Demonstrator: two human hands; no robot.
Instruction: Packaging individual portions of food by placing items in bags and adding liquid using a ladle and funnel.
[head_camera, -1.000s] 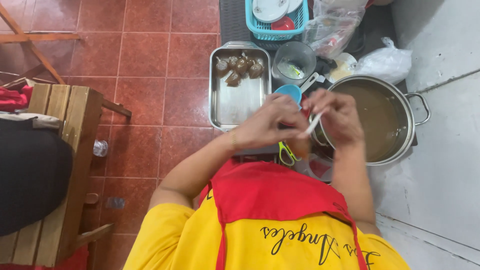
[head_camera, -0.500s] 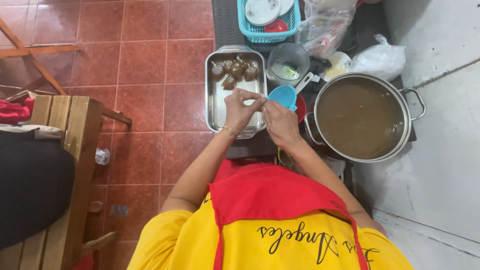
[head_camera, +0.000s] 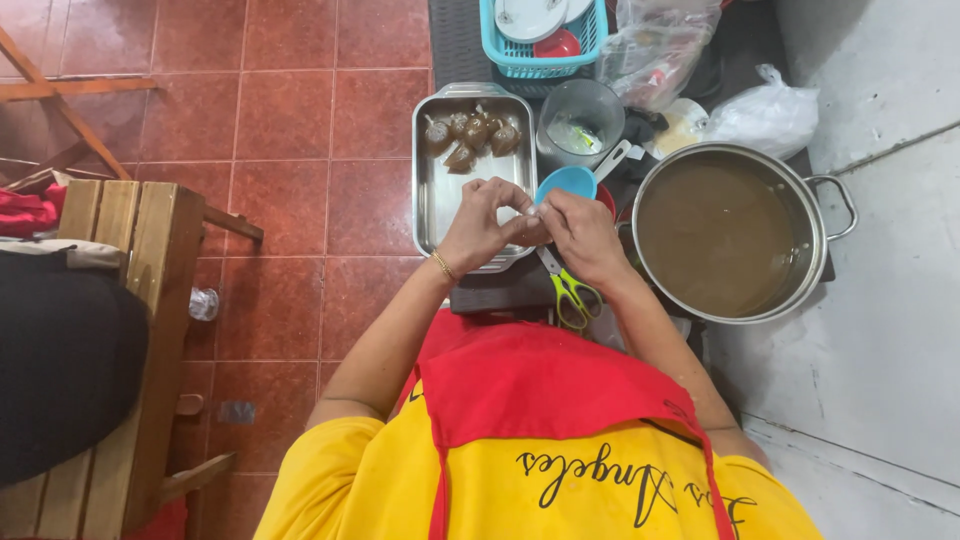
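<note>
My left hand (head_camera: 482, 226) and my right hand (head_camera: 582, 238) meet over the near right corner of a metal tray (head_camera: 440, 205). Their fingertips pinch a small clear bag of brown liquid (head_camera: 527, 229), mostly hidden between them. Several filled, tied brown bags (head_camera: 472, 132) lie at the tray's far end. To the right stands a big steel pot (head_camera: 823, 240) full of brown liquid (head_camera: 715, 235). A blue scoop (head_camera: 566, 182) rests just beyond my right hand. Scissors with yellow-green handles (head_camera: 573, 293) lie under my right wrist.
A metal jug (head_camera: 583, 118), a blue basket with dishes (head_camera: 545, 62) and plastic bags (head_camera: 765, 112) crowd the far side. A wooden chair (head_camera: 130, 290) stands on the red tile floor (head_camera: 300, 150) at left. A white wall surface (head_camera: 880, 330) runs along the right.
Both hands have moved left from over the pot's rim to the tray's near corner with the small bag. The scissors, earlier half hidden, now show under my right wrist.
</note>
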